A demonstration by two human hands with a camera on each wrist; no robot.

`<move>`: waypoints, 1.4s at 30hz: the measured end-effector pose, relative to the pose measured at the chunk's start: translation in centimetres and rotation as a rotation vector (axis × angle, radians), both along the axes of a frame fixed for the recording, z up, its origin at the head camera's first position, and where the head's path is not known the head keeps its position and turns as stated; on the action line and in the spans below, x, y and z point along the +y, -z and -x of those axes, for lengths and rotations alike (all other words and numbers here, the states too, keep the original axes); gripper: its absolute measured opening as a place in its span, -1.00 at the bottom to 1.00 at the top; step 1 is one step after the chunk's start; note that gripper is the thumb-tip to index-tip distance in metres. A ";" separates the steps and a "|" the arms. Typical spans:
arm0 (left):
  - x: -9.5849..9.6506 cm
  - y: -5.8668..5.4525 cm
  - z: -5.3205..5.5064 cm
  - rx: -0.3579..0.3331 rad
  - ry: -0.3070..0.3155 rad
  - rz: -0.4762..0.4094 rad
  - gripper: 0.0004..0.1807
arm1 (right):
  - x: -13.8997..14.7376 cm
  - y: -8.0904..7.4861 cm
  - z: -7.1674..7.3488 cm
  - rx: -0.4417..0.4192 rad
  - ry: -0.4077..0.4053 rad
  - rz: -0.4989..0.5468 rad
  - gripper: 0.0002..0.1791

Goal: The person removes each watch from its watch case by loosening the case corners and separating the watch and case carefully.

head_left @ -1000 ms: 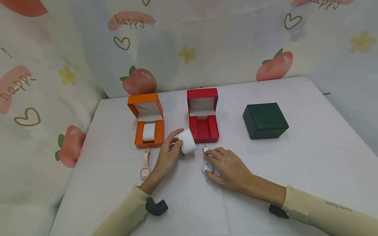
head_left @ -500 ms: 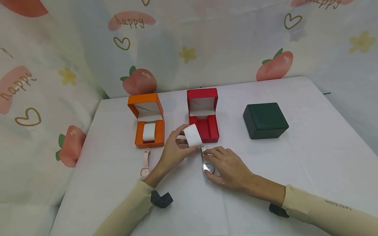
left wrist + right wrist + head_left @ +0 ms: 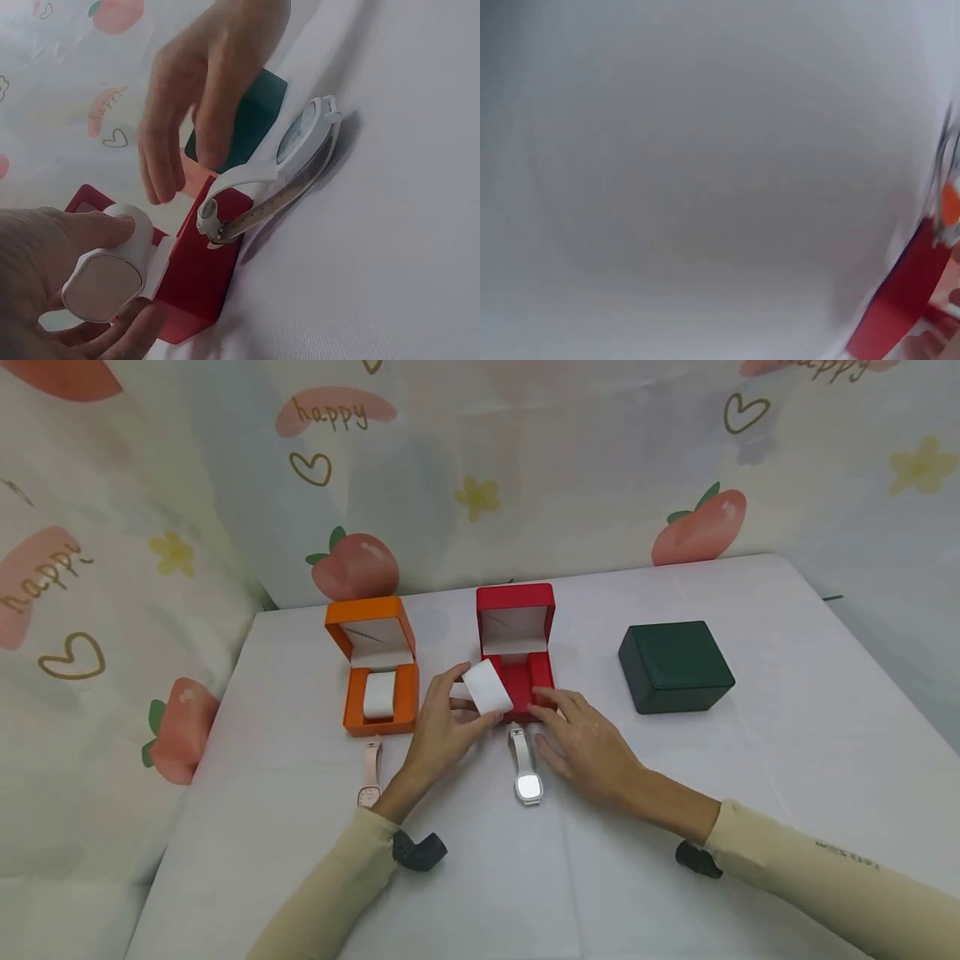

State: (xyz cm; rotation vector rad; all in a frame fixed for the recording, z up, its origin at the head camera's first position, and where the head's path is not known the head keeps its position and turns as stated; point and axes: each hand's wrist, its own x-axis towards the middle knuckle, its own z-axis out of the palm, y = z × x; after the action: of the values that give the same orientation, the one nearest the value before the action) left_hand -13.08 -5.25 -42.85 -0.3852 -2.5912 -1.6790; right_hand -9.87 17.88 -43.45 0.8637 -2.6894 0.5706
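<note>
My left hand [image 3: 438, 735] pinches a white watch cushion [image 3: 489, 687] between thumb and fingers, over the front left of the opened red watch box [image 3: 515, 600]. In the left wrist view, the cushion [image 3: 105, 285] shows its rounded end. My right hand [image 3: 592, 745] holds nothing; its fingers are slightly bent, with the fingertips by the box's front right corner. I cannot tell whether they touch it. Just in front of the box lies a white wristwatch [image 3: 527, 777], strap toward the box. The right wrist view mostly shows white cloth, with the red box [image 3: 900, 300] blurred at its edge.
An opened orange watch box [image 3: 360, 610] with a white cushion inside stands left of the red one. A pink wristwatch [image 3: 372, 764] lies before it, partly behind my left wrist. A closed dark green box [image 3: 675, 660] stands at the right on the white-covered table [image 3: 787, 735].
My left hand has carried the cushion right and away from me, to the red box. My right hand has let go of the white watch and moved forward toward the box.
</note>
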 end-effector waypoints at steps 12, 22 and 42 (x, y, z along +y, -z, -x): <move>1.1 -0.4 1.4 -0.018 0.036 -0.033 -0.14 | 1.4 0.7 2.8 -0.068 0.053 -0.049 -0.29; 2.2 -0.5 3.3 -0.019 0.131 0.144 -0.17 | 1.3 0.6 2.9 -0.008 0.062 -0.092 -0.31; 3.1 -0.4 4.7 -0.063 0.174 0.329 -0.22 | 1.4 0.4 3.2 0.003 0.084 -0.147 -0.37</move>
State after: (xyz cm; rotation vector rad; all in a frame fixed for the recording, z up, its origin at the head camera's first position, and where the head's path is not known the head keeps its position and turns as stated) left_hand -17.77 -2.14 -42.41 -0.5928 -2.9639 -1.3196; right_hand -13.05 19.29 -43.85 0.7824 -2.7778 0.3563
